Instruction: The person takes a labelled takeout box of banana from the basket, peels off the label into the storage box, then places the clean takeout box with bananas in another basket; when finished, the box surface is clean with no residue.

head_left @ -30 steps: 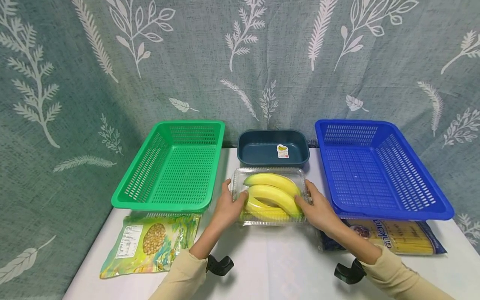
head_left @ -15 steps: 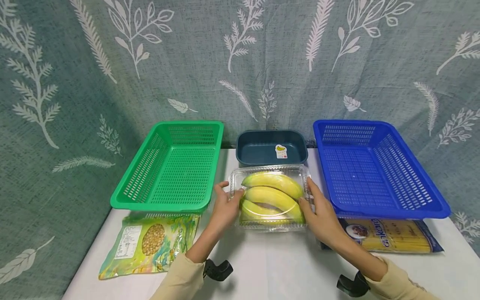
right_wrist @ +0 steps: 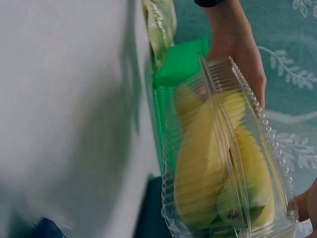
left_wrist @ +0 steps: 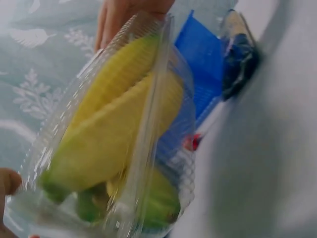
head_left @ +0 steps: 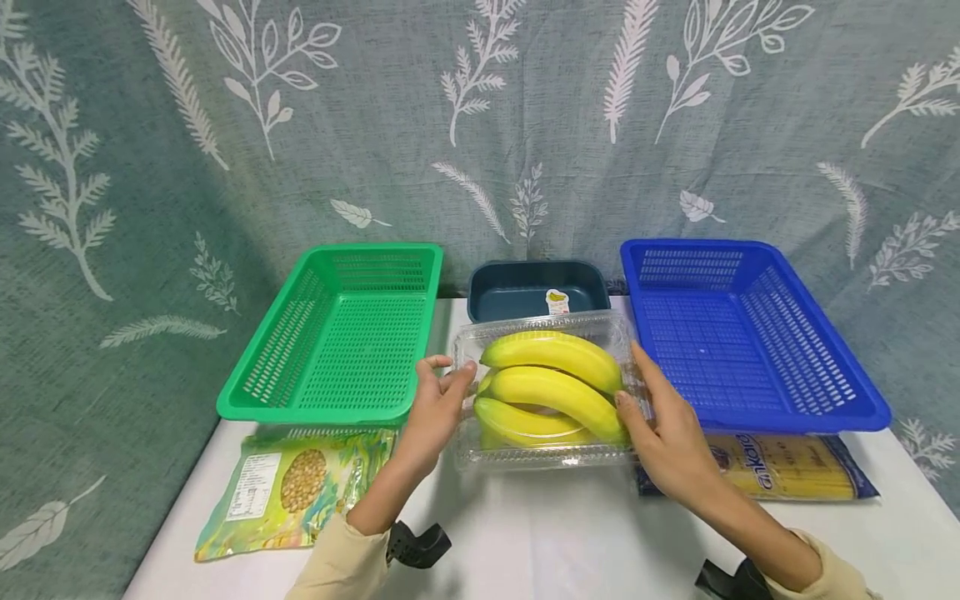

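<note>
A clear plastic clamshell box [head_left: 543, 457] holding several yellow bananas [head_left: 551, 387] is raised over the white table, tilted with its right end a little higher in the head view. My left hand [head_left: 435, 408] grips its left end, thumb at the lid's edge. The right hand [head_left: 671, 442] holds the opposite end, its thumb on the lid's corner and fingers along the side. In the left wrist view, the closed lid's seam and greenish banana tips show through the plastic [left_wrist: 148, 124]. The right wrist view shows the box [right_wrist: 237, 148] well above the tabletop.
Behind the box is a dark teal tub [head_left: 536, 271] bearing a banana sticker. A green basket [head_left: 431, 333] stands left, a blue basket [head_left: 817, 333] right. In front of them lie a green bag of beans [head_left: 292, 492] and a spaghetti pack [head_left: 795, 471].
Both hands have lifted the box of bananas from the table and brought it closer to the head camera. Its right end has risen, and it now overlaps the teal tub's front.
</note>
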### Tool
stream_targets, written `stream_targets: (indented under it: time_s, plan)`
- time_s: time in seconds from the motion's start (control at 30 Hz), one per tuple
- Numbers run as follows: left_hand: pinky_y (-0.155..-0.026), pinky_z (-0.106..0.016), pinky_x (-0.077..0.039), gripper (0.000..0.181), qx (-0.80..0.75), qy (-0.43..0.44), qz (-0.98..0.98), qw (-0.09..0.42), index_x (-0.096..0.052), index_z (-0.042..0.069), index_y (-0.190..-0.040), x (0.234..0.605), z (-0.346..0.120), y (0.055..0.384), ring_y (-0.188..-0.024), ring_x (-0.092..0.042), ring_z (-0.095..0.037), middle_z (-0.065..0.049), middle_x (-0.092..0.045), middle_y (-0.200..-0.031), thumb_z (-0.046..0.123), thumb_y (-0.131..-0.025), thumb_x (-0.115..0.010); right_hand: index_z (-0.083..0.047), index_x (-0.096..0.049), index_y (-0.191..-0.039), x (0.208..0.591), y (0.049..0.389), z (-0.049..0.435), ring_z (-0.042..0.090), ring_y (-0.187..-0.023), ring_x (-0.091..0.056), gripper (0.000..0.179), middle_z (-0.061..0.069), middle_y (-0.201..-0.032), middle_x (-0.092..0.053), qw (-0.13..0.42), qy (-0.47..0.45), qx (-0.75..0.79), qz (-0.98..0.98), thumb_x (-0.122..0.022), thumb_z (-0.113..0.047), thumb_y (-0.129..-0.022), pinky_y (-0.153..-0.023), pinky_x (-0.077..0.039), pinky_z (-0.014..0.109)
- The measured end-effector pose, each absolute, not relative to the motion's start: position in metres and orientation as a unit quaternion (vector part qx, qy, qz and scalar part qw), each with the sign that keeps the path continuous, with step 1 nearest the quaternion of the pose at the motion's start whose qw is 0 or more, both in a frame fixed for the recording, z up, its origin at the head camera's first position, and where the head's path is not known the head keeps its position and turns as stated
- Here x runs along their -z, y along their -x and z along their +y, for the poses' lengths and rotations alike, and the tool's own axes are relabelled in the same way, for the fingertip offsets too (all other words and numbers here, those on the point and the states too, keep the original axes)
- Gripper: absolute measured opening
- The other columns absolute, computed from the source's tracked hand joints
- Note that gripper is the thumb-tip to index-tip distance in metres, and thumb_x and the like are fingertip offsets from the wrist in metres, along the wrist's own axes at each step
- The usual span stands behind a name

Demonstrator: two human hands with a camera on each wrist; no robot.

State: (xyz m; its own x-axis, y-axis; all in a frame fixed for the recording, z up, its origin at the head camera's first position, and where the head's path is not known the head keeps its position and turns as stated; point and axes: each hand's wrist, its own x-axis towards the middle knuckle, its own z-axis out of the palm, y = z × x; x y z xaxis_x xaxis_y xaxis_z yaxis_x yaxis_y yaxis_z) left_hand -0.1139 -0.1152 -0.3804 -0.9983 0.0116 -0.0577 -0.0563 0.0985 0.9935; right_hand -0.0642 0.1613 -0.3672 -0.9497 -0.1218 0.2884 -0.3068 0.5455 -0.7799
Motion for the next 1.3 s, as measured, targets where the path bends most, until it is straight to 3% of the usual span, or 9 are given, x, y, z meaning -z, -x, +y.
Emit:
stream_targets:
  time_s: [0.1, 0.17, 0.23, 0.37, 0.53, 0.73, 1.0, 1.13, 1.3]
  plan:
    - [-0.072, -0.036, -0.048, 0.047, -0.661, 0.007, 0.750, 0.031, -0.029, 0.007, -0.125, 0.371, -0.123, 0.113, -0.099, -0.059, -0.031, -0.024, -0.061, -0.120, 0.035, -0.102, -0.059, -0.013, -0.018, -0.161, 0.358, 0.063, 0.163, 0.052, -0.135, -0.038, 0.061, 0.023, -0.159, -0.027, 0.104, -0.139, -0.476, -0.862, -0.047, -0.016, -0.107, -0.089, -0.049, 0.063]
    - [-0.075, -0.038, -0.053, 0.051, -0.672, -0.004, 0.740, 0.037, -0.029, 0.007, -0.128, 0.364, -0.128, 0.113, -0.101, -0.061, -0.030, -0.024, -0.061, -0.121, 0.034, -0.100, -0.061, -0.014, -0.019, -0.161, 0.352, 0.063, 0.164, 0.053, -0.133, -0.040, 0.061, 0.023, -0.158, -0.028, 0.105, -0.153, -0.485, -0.855, -0.047, -0.013, -0.107, -0.088, -0.051, 0.061]
    - [-0.082, -0.042, -0.056, 0.056, -0.688, -0.016, 0.724, 0.049, -0.027, 0.008, -0.136, 0.358, -0.135, 0.113, -0.114, -0.060, -0.033, -0.023, -0.058, -0.128, 0.032, -0.100, -0.062, -0.015, -0.021, -0.161, 0.347, 0.064, 0.165, 0.052, -0.132, -0.042, 0.060, 0.022, -0.158, -0.030, 0.111, -0.168, -0.489, -0.849, -0.047, -0.011, -0.107, -0.087, -0.052, 0.057]
    - [-0.083, -0.047, -0.058, 0.069, -0.707, -0.046, 0.701, 0.078, -0.021, 0.020, -0.154, 0.346, -0.147, 0.112, -0.121, -0.057, -0.037, -0.021, -0.051, -0.140, 0.026, -0.099, -0.063, -0.017, -0.027, -0.159, 0.335, 0.067, 0.166, 0.046, -0.129, -0.049, 0.059, 0.018, -0.156, -0.035, 0.124, -0.191, -0.487, -0.843, -0.049, -0.008, -0.106, -0.083, -0.056, 0.044]
    - [-0.078, -0.048, -0.059, 0.065, -0.706, -0.068, 0.697, 0.109, -0.031, 0.019, -0.155, 0.337, -0.158, 0.109, -0.120, -0.058, -0.039, -0.023, -0.048, -0.139, 0.024, -0.099, -0.062, -0.015, -0.043, -0.153, 0.323, 0.076, 0.165, 0.039, -0.124, -0.056, 0.053, 0.013, -0.149, -0.048, 0.144, -0.203, -0.493, -0.834, -0.057, -0.007, -0.102, -0.078, -0.057, 0.026]
    - [-0.072, -0.051, -0.059, 0.055, -0.735, -0.061, 0.668, 0.102, -0.039, 0.014, -0.151, 0.333, -0.169, 0.107, -0.115, -0.061, -0.038, -0.024, -0.049, -0.135, 0.020, -0.100, -0.059, -0.014, -0.055, -0.144, 0.310, 0.093, 0.160, 0.031, -0.123, -0.058, 0.045, 0.008, -0.141, -0.057, 0.145, -0.209, -0.500, -0.828, -0.063, -0.010, -0.100, -0.086, -0.051, 0.016]
    - [-0.075, -0.053, -0.058, 0.049, -0.779, -0.031, 0.623, 0.067, -0.039, 0.011, -0.147, 0.329, -0.183, 0.104, -0.116, -0.060, -0.038, -0.020, -0.047, -0.136, 0.024, -0.103, -0.054, -0.012, -0.063, -0.137, 0.293, 0.116, 0.146, 0.019, -0.123, -0.059, 0.037, 0.003, -0.134, -0.063, 0.117, -0.219, -0.536, -0.807, -0.064, -0.015, -0.100, -0.090, -0.052, 0.022]
    - [-0.078, -0.055, -0.057, 0.050, -0.784, -0.024, 0.618, 0.054, -0.037, 0.009, -0.147, 0.324, -0.189, 0.104, -0.117, -0.059, -0.038, -0.020, -0.045, -0.134, 0.026, -0.103, -0.055, -0.017, -0.063, -0.137, 0.284, 0.127, 0.140, 0.016, -0.116, -0.063, 0.037, 0.001, -0.132, -0.064, 0.104, -0.220, -0.527, -0.814, -0.064, -0.020, -0.100, -0.088, -0.054, 0.026]
    - [-0.079, -0.051, -0.058, 0.049, -0.786, -0.014, 0.617, 0.038, -0.038, 0.010, -0.145, 0.318, -0.196, 0.104, -0.116, -0.059, -0.034, -0.019, -0.045, -0.133, 0.028, -0.102, -0.056, -0.021, -0.066, -0.133, 0.276, 0.141, 0.129, 0.018, -0.107, -0.067, 0.035, 0.003, -0.118, -0.071, 0.101, -0.213, -0.509, -0.828, -0.065, -0.027, -0.099, -0.080, -0.054, 0.038]
